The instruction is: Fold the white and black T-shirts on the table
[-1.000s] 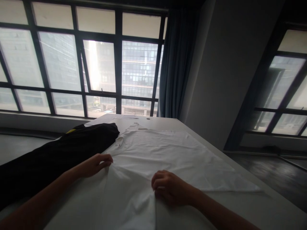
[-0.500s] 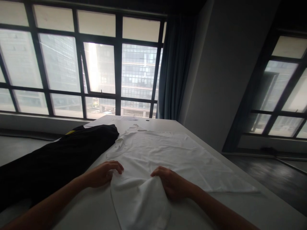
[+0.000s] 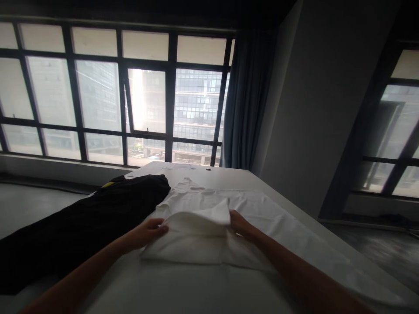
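The white garment point(image 3: 209, 226) lies spread on the white bench point(image 3: 183, 288), in the middle of the scene, its far end reaching toward the window point(image 3: 131, 96) and its right part trailing along the bench's right edge. Its near portion is doubled over, so that a raised fold stands up across the cloth between the two hands. The left hand point(image 3: 149, 229) is at the left end of that fold, its fingers point(image 3: 160, 226) curled and pinching the folded edge. The right hand point(image 3: 238, 222) is at the right end of the fold; its fingers are tucked under or behind the cloth, so whether they pinch it or merely press on it cannot be told. Both forearms stretch from the near edge of the view toward the fold. Just left of the white garment, touching its far left corner, a black garment point(image 3: 85, 226) with a small yellow patch lies along the bench's left side. A dark blue curtain point(image 3: 245, 100) hangs beyond the bench's far end.
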Motion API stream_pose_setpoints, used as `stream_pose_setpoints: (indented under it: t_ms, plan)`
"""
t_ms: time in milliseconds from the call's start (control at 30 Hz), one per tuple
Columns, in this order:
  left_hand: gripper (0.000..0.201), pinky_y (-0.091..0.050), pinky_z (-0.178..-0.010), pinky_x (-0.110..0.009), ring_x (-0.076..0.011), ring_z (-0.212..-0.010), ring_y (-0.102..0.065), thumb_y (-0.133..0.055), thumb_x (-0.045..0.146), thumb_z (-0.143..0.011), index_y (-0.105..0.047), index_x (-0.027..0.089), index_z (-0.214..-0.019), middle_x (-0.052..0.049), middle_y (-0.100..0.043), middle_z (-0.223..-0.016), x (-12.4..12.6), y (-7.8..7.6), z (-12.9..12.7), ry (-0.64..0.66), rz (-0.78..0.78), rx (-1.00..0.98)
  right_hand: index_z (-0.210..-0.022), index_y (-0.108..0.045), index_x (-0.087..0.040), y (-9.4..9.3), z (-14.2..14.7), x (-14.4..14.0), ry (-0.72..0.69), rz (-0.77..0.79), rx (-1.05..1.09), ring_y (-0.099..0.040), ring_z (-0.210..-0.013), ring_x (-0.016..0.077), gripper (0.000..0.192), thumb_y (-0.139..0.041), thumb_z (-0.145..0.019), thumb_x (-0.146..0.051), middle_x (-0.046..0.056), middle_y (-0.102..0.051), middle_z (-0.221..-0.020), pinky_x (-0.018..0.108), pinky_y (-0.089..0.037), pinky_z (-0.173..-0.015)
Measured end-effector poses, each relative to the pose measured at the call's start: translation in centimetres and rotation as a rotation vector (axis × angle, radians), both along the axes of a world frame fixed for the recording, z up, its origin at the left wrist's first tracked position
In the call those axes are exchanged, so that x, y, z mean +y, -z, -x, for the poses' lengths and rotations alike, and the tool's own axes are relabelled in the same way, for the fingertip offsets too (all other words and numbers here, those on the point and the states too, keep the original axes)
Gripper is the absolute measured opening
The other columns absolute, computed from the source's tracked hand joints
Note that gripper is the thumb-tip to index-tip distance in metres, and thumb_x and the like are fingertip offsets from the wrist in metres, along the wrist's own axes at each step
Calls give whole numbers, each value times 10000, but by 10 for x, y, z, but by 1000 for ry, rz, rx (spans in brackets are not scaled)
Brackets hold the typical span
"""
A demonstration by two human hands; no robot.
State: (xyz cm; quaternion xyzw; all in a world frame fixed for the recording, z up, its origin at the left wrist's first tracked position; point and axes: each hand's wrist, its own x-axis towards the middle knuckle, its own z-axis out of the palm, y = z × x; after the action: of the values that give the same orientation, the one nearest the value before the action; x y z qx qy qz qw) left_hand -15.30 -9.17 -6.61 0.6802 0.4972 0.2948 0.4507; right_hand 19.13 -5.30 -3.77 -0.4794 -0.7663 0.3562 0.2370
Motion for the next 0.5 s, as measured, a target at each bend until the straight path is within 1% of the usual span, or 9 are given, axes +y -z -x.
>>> stream_pose_setpoints:
  t_ms: [33,67,100,167,233,267,333,400,500]
  plan:
    - [681,-494,-708,-309,-226,-786,-623,-695,753,-567,-687,150,-884,-40,-685,-807,4,3,-1,-100,16,21,-1079,-676,-152,2,4,8,131,-6,-65,-623,-737,199,463,-535,-892,-552,92,-696,-890,330,-486,-743]
    - [699,-479,-690,-302,-217,-759,-607,-703,752,-520,-686,144,-865,-30,-664,-768,8,6,-3,-184,13,57,-1168,-650,-149,4,7,13,213,0,-146,-635,-736,201,521,-528,-897,-578,111,-700,-943,327,-486,-740]
    - [702,-462,-670,-294,-206,-732,-590,-712,740,-481,-689,139,-844,-21,-643,-733,11,9,-3,-242,5,101,-1241,-616,-143,6,8,16,246,2,-223,-645,-743,202,561,-528,-902,-581,123,-701,-978,318,-485,-738]
    - [684,-433,-637,-280,-186,-694,-559,-713,705,-452,-696,133,-827,-11,-618,-701,12,11,-3,-285,5,170,-1331,-556,-129,10,3,13,216,-31,-331,-659,-795,207,592,-561,-901,-536,123,-706,-995,294,-479,-745]
    - [677,-405,-591,-269,-169,-652,-529,-701,680,-457,-700,134,-857,-4,-603,-676,10,10,-1,-282,31,221,-1367,-525,-128,11,-9,4,132,-76,-408,-657,-863,216,630,-631,-860,-486,104,-711,-984,281,-472,-758]
    - [679,-388,-563,-266,-162,-625,-512,-692,674,-457,-696,135,-870,1,-590,-653,8,8,-1,-278,50,251,-1373,-521,-133,11,-18,-2,97,-74,-438,-653,-881,221,658,-666,-828,-473,98,-709,-993,281,-471,-761]
    - [689,-359,-515,-262,-153,-574,-483,-664,677,-466,-681,135,-892,14,-557,-602,4,4,0,-266,79,295,-1368,-526,-139,8,-39,-11,53,-32,-482,-646,-903,225,711,-723,-762,-454,98,-695,-1043,284,-470,-773]
    - [693,-347,-483,-260,-147,-531,-468,-641,678,-475,-659,137,-908,27,-529,-563,1,0,0,-251,100,324,-1330,-555,-135,5,-62,-18,41,39,-522,-636,-917,227,719,-760,-702,-419,106,-673,-1079,283,-468,-780]
    - [664,-351,-452,-255,-141,-488,-456,-610,674,-502,-632,147,-905,45,-490,-518,-1,-4,-2,-241,102,367,-1217,-619,-139,2,-98,-21,33,130,-546,-621,-915,228,631,-763,-651,-380,91,-662,-1050,278,-461,-767]
